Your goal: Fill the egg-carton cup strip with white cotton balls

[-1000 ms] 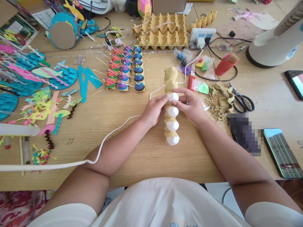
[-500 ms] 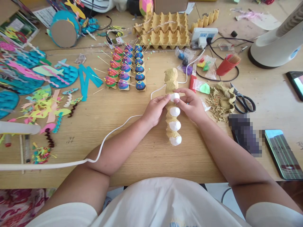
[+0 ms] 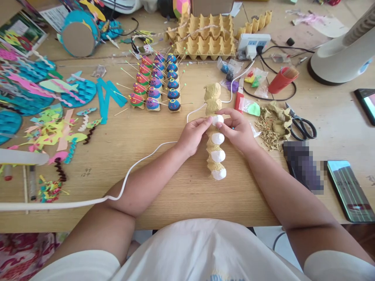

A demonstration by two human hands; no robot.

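Observation:
A strip of egg carton (image 3: 214, 147) with a row of bumps lies lengthwise in front of me. Its nearer bumps carry smooth white clay (image 3: 218, 156), while the two farthest are bare tan pulp. My left hand (image 3: 193, 134) grips the strip from the left, thumb against the third bump from the far end. From the right, my right hand (image 3: 236, 128) has thumb and forefinger on the white clay of that same bump. The undersides of both hands' grips are hidden.
Painted egg-carton caterpillars (image 3: 154, 84) with pins stand beyond my left hand. Right of the strip lie a red-handled knife (image 3: 239, 99), torn carton scraps (image 3: 274, 123), black scissors (image 3: 303, 127) and a phone (image 3: 348, 191). A white cable (image 3: 131, 168) crosses my left arm.
The strip and both hands sit slightly farther right in the picture. Both hands keep the same hold on the third bump.

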